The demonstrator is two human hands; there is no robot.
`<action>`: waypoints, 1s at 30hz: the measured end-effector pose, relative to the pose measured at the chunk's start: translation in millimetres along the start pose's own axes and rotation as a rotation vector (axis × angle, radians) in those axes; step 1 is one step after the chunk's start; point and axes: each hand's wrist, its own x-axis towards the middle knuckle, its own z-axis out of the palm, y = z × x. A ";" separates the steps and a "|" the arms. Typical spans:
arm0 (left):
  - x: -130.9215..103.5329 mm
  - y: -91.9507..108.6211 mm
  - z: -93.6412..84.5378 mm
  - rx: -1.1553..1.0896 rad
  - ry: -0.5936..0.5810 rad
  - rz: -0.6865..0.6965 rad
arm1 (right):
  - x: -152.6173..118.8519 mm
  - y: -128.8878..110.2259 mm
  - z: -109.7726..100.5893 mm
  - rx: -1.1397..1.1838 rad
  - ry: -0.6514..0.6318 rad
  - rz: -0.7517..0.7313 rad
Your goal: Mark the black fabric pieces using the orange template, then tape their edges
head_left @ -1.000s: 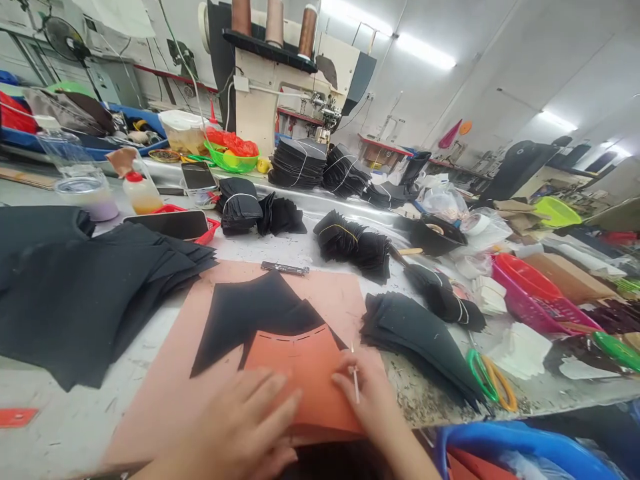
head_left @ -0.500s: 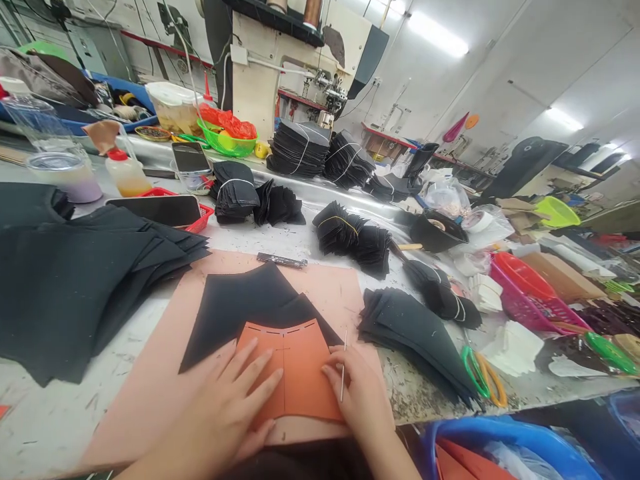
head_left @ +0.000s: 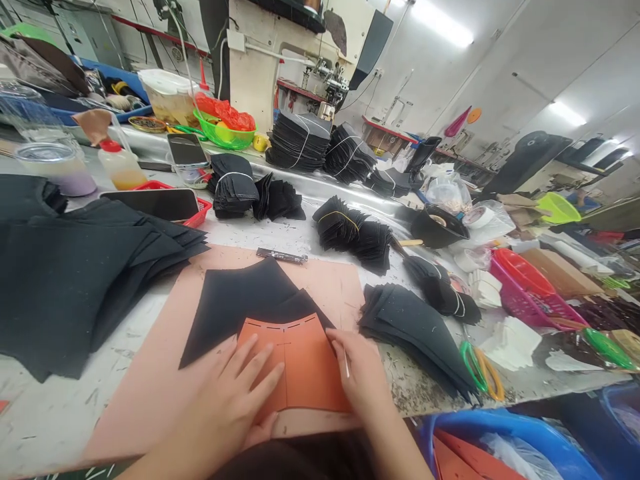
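From where I stand, I see the left hand (head_left: 230, 393) laid over the left part of an orange template (head_left: 313, 367), its fingers a little spread and pressing from above; it is open and has nothing clasped. The right hand (head_left: 363, 377) is at the template's right edge, fingers curled in and nearly closed, with a slim pen-like stick (head_left: 347, 365) held between them, leaning close to upright.

The template lies near the front of a pink board (head_left: 145, 380), its slotted top edge over the lower part of the black fabric pieces (head_left: 240, 293), which reach out beyond it. A narrow black strip (head_left: 281, 256) rests across the board's far edge.

Over to the left, a big pile of black panels (head_left: 65, 267) overhangs the board's corner, with a phone (head_left: 165, 204) behind it resting on a red basket (head_left: 203, 213). To the right there's a fanned stack of black cut pieces (head_left: 415, 327), and just beside its near end are a green handle (head_left: 470, 367) and an orange handle (head_left: 491, 379) on the worn table (head_left: 405, 383). Below the table's edge I can see a blue tub (head_left: 460, 421) with orange sheets (head_left: 463, 457) inside
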 end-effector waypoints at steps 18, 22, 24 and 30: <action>-0.3 1.4 1.8 0.007 0.029 0.020 | 47.4 -43.8 27.5 0.080 -0.233 -0.048; -0.1 1.8 2.4 0.007 0.040 0.023 | 48.7 -44.1 28.7 0.072 -0.240 -0.039; -0.1 2.1 2.7 0.010 0.039 0.020 | 50.0 -43.1 28.6 0.075 -0.247 -0.025; -0.7 2.0 1.8 0.028 0.013 0.013 | 55.4 -45.2 36.3 0.215 -0.227 0.004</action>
